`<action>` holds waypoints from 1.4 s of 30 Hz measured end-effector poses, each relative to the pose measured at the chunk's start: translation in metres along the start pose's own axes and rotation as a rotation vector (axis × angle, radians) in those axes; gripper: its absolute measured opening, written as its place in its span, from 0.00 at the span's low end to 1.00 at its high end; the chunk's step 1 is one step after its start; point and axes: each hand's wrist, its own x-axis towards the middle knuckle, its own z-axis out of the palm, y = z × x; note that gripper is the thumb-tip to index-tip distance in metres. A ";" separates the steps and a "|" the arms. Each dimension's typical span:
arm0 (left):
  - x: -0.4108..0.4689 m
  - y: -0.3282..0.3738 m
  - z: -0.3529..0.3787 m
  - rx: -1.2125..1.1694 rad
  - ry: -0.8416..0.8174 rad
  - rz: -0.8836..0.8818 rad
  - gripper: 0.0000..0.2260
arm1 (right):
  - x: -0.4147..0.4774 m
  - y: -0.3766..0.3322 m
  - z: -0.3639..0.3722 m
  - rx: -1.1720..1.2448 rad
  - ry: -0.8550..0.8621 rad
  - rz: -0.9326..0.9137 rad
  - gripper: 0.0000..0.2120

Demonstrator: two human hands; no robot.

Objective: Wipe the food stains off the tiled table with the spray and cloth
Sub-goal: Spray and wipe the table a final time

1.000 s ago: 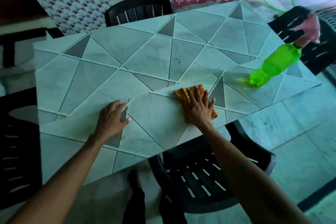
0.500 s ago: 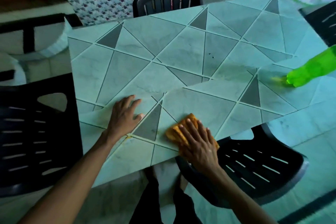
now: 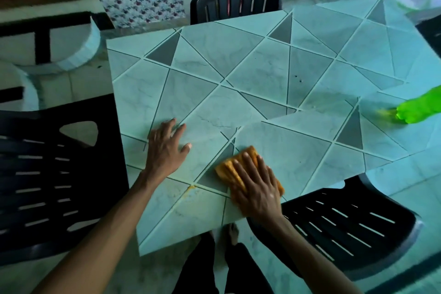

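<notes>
Flatly, right hand [image 3: 259, 191] grip wide on crumpled orange cloth [image 3: 228, 169], left hand [image 3: 167, 150] splayed on smooth triangle-tiled table [image 3: 262, 69].

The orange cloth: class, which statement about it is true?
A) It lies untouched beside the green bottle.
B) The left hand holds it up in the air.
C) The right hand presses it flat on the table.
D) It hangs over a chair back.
C: the right hand lies with straight fingers on the orange cloth on the tiled table, while the left hand rests on bare tile and the green bottle is far off to the right.
</notes>
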 end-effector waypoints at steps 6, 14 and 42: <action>0.006 -0.003 -0.003 -0.038 -0.019 -0.039 0.26 | 0.053 0.032 -0.012 0.000 -0.025 0.158 0.33; 0.009 -0.003 0.006 -0.047 0.051 -0.038 0.26 | 0.270 0.009 -0.045 0.098 0.022 0.257 0.35; -0.038 -0.068 -0.017 -0.115 0.088 -0.200 0.31 | 0.188 -0.142 0.002 -0.030 -0.022 -0.280 0.34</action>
